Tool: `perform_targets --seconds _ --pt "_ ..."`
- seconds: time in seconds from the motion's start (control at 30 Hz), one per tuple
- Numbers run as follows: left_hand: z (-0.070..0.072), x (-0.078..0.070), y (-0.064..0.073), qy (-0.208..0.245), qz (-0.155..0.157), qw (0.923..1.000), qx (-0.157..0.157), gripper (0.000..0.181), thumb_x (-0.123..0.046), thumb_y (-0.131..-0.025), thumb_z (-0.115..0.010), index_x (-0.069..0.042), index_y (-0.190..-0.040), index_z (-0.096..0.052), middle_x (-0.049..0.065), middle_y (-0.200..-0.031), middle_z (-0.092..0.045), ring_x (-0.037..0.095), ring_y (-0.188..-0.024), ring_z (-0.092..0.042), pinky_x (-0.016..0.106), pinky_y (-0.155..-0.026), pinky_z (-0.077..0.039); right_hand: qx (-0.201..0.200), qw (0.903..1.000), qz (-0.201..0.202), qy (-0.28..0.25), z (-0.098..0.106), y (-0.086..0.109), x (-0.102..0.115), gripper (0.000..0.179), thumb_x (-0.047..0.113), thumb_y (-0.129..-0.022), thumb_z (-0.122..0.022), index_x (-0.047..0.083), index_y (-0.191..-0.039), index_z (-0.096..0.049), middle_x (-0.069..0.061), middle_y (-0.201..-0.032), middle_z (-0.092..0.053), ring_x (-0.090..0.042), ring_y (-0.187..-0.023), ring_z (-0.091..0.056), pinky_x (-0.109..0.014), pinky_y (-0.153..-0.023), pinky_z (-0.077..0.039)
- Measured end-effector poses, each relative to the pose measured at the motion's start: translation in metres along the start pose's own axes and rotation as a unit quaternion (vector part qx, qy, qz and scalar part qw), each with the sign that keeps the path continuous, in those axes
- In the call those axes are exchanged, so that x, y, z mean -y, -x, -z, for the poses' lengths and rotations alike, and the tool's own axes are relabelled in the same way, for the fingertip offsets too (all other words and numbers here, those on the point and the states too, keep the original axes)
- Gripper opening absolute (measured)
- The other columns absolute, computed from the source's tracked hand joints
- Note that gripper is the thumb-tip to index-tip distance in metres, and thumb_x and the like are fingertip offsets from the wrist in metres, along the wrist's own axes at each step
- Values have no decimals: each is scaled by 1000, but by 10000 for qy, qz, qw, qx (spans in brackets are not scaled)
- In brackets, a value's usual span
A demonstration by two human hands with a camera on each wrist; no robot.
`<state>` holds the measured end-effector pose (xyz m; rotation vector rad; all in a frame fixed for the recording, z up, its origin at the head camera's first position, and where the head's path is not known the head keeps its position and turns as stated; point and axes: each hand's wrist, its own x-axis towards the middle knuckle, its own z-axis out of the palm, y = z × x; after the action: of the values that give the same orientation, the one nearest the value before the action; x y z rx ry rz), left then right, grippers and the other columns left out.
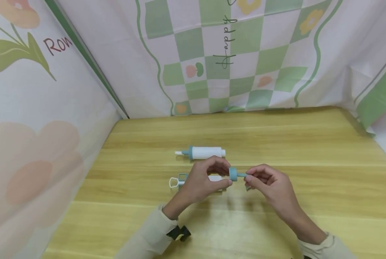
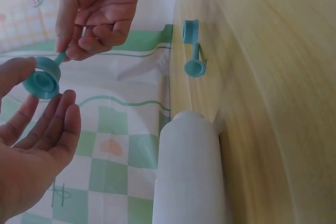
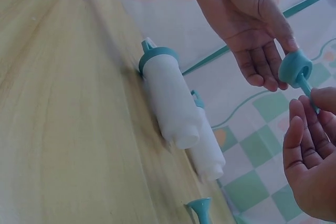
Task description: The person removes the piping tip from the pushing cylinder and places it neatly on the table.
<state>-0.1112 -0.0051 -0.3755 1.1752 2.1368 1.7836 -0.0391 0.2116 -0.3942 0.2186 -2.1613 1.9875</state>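
A teal round cap [image 1: 233, 174] with a thin nozzle stem is held above the table between both hands. My left hand [image 1: 199, 181] pinches its wide rim between thumb and fingers. Its stem end is pinched by my right hand [image 1: 275, 185]. In the left wrist view the hollow underside of the cap [image 2: 43, 83] shows. Two white syringe-like tubes lie on the table: the farther tube [image 1: 207, 152] in full sight, the nearer tube [image 1: 214, 178] partly hidden behind my left hand.
Another teal nozzle piece [image 2: 195, 67] lies on the wooden table [image 1: 325, 151], mostly hidden under my right hand in the head view. Both tubes have teal collars [image 3: 158, 54] and handles at the left end. Patterned cloth [image 1: 218, 82] hangs along the back and left sides.
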Motion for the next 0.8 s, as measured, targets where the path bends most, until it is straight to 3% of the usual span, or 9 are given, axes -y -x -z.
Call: perform_targets --seconds 0.33,0.6,0.8 --pt "-2 3 4 207 117 9997 -21 31 5 -85 -76 -1 -111 -62 9 -103 -68 14 -90 -67 45 -84 -56 -21 9999 42 -104 -2 -1 2 10 -3 -93 -67 -9 -101 -64 -18 -85 -67 -25 -74 -68 -32 -68 -59" --pt "-3 4 5 165 326 9993 -60 31 3 -85 -77 -2 -113 -63 9 -102 -69 18 -90 -69 31 -83 -56 -13 10000 63 -38 -2 -1 0 9 -4 -93 -67 -8 -101 -64 -24 -87 -66 -24 -74 -68 -32 -68 -59" --pt "-3 2 6 168 380 9991 -29 32 0 -85 -78 -1 -114 -64 10 -104 -69 15 -91 -69 34 -83 -57 54 9999 122 -63 -3 -1 -1 10 -5 -92 -67 -9 -101 -64 -21 -87 -68 -21 -74 -70 -34 -68 -59"
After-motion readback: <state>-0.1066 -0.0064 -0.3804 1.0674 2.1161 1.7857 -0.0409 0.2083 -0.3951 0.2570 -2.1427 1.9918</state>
